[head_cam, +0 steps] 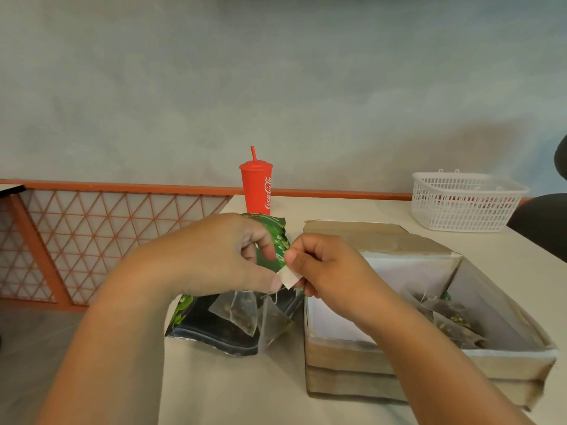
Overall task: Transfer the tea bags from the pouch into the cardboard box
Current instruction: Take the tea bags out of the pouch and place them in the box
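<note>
While left fingers (264, 240) grip the pouch (214, 331), right fingers (310, 244) pinch, seemingly, a paper tag (290, 279); tea bags (243, 314) dangle.

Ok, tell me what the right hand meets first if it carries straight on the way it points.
Probably the left hand: the right hand, pinching the white tag, points leftward straight at it. The green pouch sits just behind; depth is unclear.

Bare left forearm (122, 332), bare right forearm (429, 348), left hand (221, 253), right hand (325, 265), short plain fingernails (276, 282)
</note>
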Motion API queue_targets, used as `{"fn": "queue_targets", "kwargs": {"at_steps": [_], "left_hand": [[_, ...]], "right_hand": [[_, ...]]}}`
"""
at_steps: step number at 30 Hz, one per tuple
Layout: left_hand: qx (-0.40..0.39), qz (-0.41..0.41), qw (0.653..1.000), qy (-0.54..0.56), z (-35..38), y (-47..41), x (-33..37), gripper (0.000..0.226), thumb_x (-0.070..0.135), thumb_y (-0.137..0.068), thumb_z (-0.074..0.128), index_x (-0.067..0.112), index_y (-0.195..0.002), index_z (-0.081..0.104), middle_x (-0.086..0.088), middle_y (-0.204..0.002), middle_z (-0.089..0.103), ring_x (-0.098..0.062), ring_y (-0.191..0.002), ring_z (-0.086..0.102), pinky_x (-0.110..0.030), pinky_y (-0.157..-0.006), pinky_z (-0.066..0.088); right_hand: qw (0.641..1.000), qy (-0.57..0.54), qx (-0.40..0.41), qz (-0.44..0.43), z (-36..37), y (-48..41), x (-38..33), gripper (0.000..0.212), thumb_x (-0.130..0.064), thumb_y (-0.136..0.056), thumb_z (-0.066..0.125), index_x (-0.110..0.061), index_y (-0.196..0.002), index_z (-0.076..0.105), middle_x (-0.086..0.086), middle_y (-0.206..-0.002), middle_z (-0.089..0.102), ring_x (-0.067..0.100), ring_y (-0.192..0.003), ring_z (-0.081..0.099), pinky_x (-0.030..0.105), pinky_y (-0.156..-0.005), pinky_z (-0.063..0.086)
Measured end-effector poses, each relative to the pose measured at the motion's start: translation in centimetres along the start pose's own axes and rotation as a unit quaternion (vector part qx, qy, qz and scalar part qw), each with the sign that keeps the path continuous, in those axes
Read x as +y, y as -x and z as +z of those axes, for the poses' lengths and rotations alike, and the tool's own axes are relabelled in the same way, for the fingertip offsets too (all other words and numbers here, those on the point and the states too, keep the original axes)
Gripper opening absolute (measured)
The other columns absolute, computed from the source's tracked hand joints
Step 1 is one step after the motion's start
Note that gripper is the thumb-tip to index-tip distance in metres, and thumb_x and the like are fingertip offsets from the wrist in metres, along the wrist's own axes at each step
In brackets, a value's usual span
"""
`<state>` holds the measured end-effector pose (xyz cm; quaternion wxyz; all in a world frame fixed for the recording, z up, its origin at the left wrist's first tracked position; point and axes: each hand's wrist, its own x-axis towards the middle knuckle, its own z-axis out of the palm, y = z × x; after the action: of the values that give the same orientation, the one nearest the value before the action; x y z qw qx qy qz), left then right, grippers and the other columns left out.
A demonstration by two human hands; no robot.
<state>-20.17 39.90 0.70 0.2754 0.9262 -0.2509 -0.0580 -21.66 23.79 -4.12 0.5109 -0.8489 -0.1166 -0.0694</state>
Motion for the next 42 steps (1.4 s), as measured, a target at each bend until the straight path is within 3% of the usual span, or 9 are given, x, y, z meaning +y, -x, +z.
{"fn": "queue_targets", "kwargs": {"at_steps": [5,13,16,19,25,29,33,35,42], "left_hand": [[0.019,0.043,0.996,-0.077,1.0,-0.8,0.3,0.015,0.023,-0.078,0.067,0.023,-0.064,0.061,0.008,-0.053,0.052,-0.002,-0.048,0.043,-0.014,-0.049,0.033],[0.024,0.011,0.997,-0.066,0.7,-0.8,0.0,0.017,0.02,-0.083,0.055,0.014,-0.072,0.068,0.014,-0.052,0.053,0.002,-0.05,0.045,-0.016,-0.052,0.035],[0.001,-0.009,1.0,0.012,0.5,-0.5,0.5,0.034,0.039,-0.077,0.052,0.016,-0.055,0.064,0.005,-0.05,0.051,-0.009,-0.053,0.047,-0.036,-0.065,0.046],[0.006,0.003,1.0,0.028,0.6,-0.3,1.1,0.058,0.068,-0.073,0.057,0.017,-0.045,0.056,0.002,-0.049,0.046,-0.011,-0.05,0.043,-0.032,-0.057,0.038],[0.044,0.015,0.999,-0.025,0.7,-0.5,0.8,0.028,0.026,-0.085,0.063,0.014,-0.059,0.063,0.009,-0.042,0.046,-0.004,-0.042,0.038,-0.017,-0.046,0.03],[0.061,0.02,0.998,-0.012,0.2,-0.3,0.5,0.029,0.023,-0.087,0.059,0.02,-0.058,0.063,0.011,-0.045,0.049,-0.001,-0.044,0.043,-0.012,-0.045,0.032],[0.073,0.015,0.997,0.001,0.1,-0.3,0.2,0.026,0.024,-0.086,0.06,0.022,-0.061,0.067,0.008,-0.051,0.054,-0.002,-0.048,0.044,-0.021,-0.053,0.037],[0.073,0.016,0.997,-0.01,0.1,-0.4,0.1,0.024,0.024,-0.086,0.061,0.023,-0.063,0.067,0.008,-0.053,0.056,-0.001,-0.049,0.045,-0.015,-0.049,0.036],[-0.006,0.035,0.999,-0.035,0.2,-0.2,0.4,0.023,0.026,-0.085,0.061,0.028,-0.062,0.063,0.01,-0.052,0.051,-0.002,-0.048,0.042,-0.015,-0.049,0.033]], "right_hand": [[1.0,-0.008,0.008,-0.009,0.0,0.1,-0.2,0.025,-0.02,-0.092,0.051,-0.018,-0.068,0.055,-0.007,-0.054,0.049,-0.001,-0.043,0.044,0.015,-0.049,0.037],[0.999,-0.007,0.03,-0.01,-0.5,0.3,-0.7,0.029,-0.021,-0.093,0.05,-0.023,-0.065,0.052,-0.009,-0.057,0.051,0.003,-0.05,0.046,0.021,-0.056,0.041],[0.999,-0.006,0.034,-0.013,-0.6,0.3,-0.8,0.029,-0.021,-0.093,0.05,-0.022,-0.065,0.052,-0.008,-0.057,0.051,0.004,-0.05,0.046,0.021,-0.055,0.041],[0.999,-0.004,0.036,-0.013,-0.6,0.2,-0.7,0.026,-0.017,-0.092,0.049,-0.021,-0.067,0.055,-0.008,-0.057,0.052,0.0,-0.048,0.046,0.021,-0.055,0.04],[0.999,-0.014,0.035,-0.016,-0.6,0.1,-0.6,0.028,-0.02,-0.092,0.052,-0.021,-0.064,0.053,-0.008,-0.054,0.052,0.0,-0.046,0.045,0.022,-0.056,0.041],[0.999,-0.02,0.03,-0.01,-0.7,0.2,-0.6,0.028,-0.02,-0.092,0.051,-0.023,-0.065,0.053,-0.008,-0.054,0.054,-0.002,-0.044,0.047,0.019,-0.055,0.04],[1.0,-0.023,0.008,-0.012,-0.8,0.3,-0.6,0.03,-0.019,-0.092,0.053,-0.023,-0.062,0.053,-0.008,-0.05,0.054,0.0,-0.044,0.045,0.018,-0.053,0.04],[1.0,-0.021,-0.001,-0.011,-0.9,0.3,-0.6,0.03,-0.019,-0.092,0.053,-0.021,-0.061,0.052,-0.008,-0.047,0.053,0.002,-0.044,0.044,0.018,-0.052,0.04],[0.999,-0.027,0.014,-0.029,-0.6,0.2,-0.5,0.028,-0.018,-0.092,0.052,-0.022,-0.065,0.054,-0.01,-0.049,0.051,0.0,-0.044,0.045,0.018,-0.051,0.039]]}}
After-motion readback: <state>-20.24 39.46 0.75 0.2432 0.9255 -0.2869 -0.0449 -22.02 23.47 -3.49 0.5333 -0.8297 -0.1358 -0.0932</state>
